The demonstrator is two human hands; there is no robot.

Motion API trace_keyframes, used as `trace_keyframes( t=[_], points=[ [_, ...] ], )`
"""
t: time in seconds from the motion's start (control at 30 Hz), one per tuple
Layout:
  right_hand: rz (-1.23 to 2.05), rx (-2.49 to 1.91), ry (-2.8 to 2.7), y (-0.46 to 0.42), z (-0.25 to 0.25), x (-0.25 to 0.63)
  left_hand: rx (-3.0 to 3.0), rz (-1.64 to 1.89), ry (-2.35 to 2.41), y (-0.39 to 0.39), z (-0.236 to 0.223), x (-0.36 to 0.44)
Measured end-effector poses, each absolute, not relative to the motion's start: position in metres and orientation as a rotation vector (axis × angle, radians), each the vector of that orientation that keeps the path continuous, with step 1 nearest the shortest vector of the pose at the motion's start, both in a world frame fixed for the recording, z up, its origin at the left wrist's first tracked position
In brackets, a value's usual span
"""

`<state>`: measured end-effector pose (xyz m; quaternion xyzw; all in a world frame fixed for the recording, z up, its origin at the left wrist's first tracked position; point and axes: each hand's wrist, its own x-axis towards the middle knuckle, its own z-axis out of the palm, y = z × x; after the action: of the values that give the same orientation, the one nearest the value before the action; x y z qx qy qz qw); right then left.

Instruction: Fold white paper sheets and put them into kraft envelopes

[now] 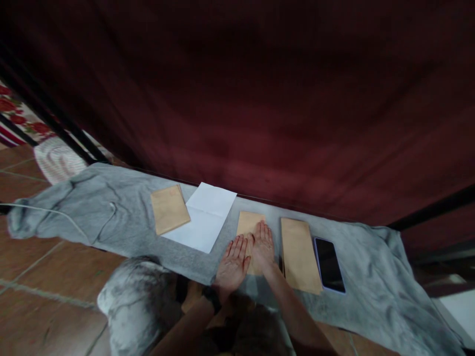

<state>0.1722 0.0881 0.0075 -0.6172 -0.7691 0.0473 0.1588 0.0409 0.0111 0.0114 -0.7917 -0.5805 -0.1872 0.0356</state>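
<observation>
A piece of folded brown paper point(251, 219), perhaps an envelope, lies flat on the grey cloth in front of me. My right hand point(263, 243) rests palm down on it with fingers stretched out. Beside it, my left hand point(233, 261) lies flat at the paper's left edge, fingers extended and thumb near the right hand. Both hands partly cover the paper. Close to the right hand is a stack of longer brown papers point(300, 254). On the left, a smaller brown stack point(169, 209) overlaps a creased white sheet point(208, 212).
A phone point(329, 264) with a purple edge lies right of the long stack. The grey cloth point(374, 277) covers the low surface, with a white cable point(70, 220) across its left end. A dark red curtain point(252, 123) hangs behind. Tiled floor point(48, 296) shows at left.
</observation>
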Motion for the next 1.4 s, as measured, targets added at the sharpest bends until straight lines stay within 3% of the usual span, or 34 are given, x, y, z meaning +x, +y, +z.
trace_keyframes(
  t=[0.33, 0.57, 0.73, 0.93, 1.1, 1.23, 1.4],
  points=[
    [0.135, -1.78, -2.171, 0.102, 0.01, 0.177, -2.424, -0.605, -1.807, 0.012, 0.008, 0.041],
    [-0.062, -1.668, -2.107, 0.042, -0.015, 0.185, -2.433, -0.571, -1.824, 0.012, 0.005, 0.042],
    [-0.141, -1.59, -2.102, -0.01, -0.02, 0.192, -2.316, -0.741, -1.917, 0.006, 0.005, 0.038],
    [-0.184, -1.577, -2.081, -0.039, -0.016, 0.191, -2.252, -1.176, -2.167, -0.003, 0.007, 0.041],
    [-0.149, -1.619, -2.062, -0.035, -0.012, 0.18, -2.144, -1.936, -2.411, 0.007, 0.018, 0.039],
    [-0.108, -1.688, -2.026, -0.033, -0.006, 0.173, -1.707, -2.493, -2.743, 0.011, 0.038, 0.037],
    [0.037, -1.736, -2.019, -0.022, 0.02, 0.183, -1.809, -2.715, -2.726, 0.007, 0.067, 0.05]
  ],
)
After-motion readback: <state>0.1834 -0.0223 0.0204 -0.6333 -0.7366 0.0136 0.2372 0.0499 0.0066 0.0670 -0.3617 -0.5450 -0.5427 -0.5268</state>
